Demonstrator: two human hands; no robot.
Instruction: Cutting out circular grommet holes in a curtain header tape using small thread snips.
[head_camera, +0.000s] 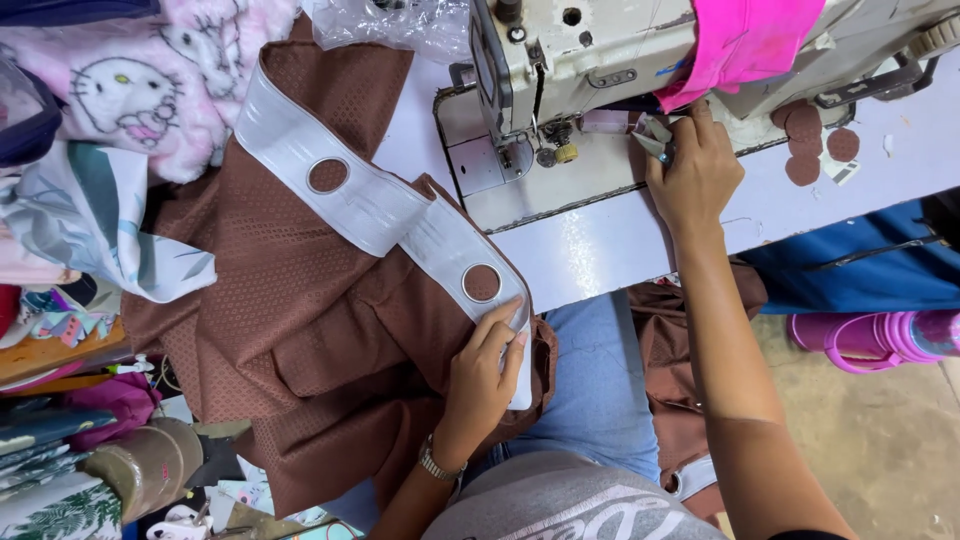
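Two hands, two jobs: cloth pinned, snips picked up.

My left hand (487, 368) lies flat, fingers open, on the white band (385, 205) over the brown cloth (290, 320) on my lap. My right hand (693, 170) closes on small snips (655, 140) by the sewing machine (560, 60). Best to keep the band taut and cut close.

Left hand (487, 372) flat on white eyelet tape (385, 205) over brown fabric (290, 320); right hand (693, 170) gripping small snips (655, 140) beside sewing machine (560, 60).
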